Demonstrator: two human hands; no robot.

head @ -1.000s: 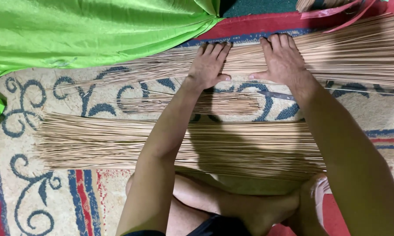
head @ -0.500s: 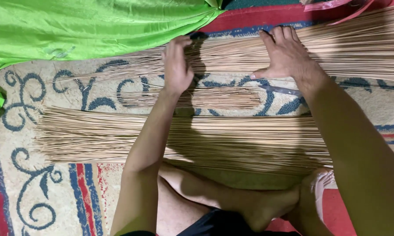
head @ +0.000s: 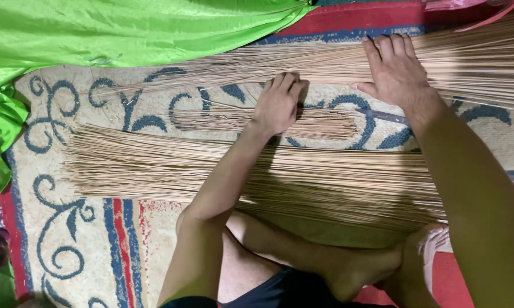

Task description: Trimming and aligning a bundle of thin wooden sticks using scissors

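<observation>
Long thin tan sticks lie in three groups on a patterned rug. My right hand [head: 396,71] presses flat, fingers spread, on the far bundle of sticks [head: 222,64] near the rug's top edge. My left hand [head: 278,102] rests with curled fingers on the small middle pile of short sticks [head: 211,118], just below the far bundle. The wide near layer of sticks [head: 154,165] stretches across in front of my crossed legs, with both forearms passing over it.
A shiny green cloth [head: 97,28] covers the upper left and drapes down the left side. The rug [head: 68,239] is cream with blue scrolls and red and blue stripes. My bare foot [head: 354,274] lies at the bottom centre.
My left hand slid left along the far bundle, then came back toward me onto the small middle pile. My right hand stayed pressed on the far bundle.
</observation>
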